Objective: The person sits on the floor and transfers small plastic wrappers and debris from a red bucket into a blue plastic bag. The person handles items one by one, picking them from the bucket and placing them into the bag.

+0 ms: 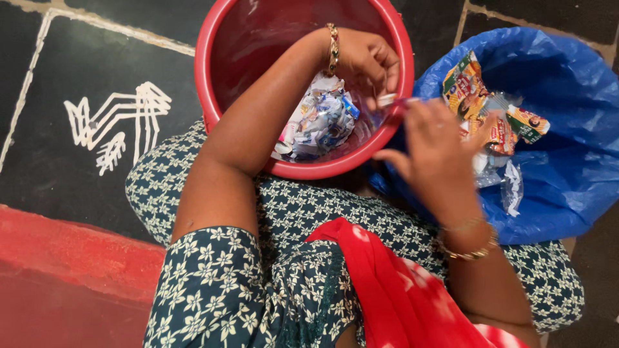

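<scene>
A small crumpled white wrapper scrap [387,99] is lying pinched in the left hand [367,61], whose grip is clamped on it at the round red plastic bucket's [205,71] near rim. Its long axis is pointing sideways toward the right hand [435,145], just beside, fingers spread apart, holding nothing. Below the grip, torn white-blue wrappers [319,122] are heaping; beyond, a blue plastic bag [567,161] is holding colourful snack packets [490,109].
</scene>
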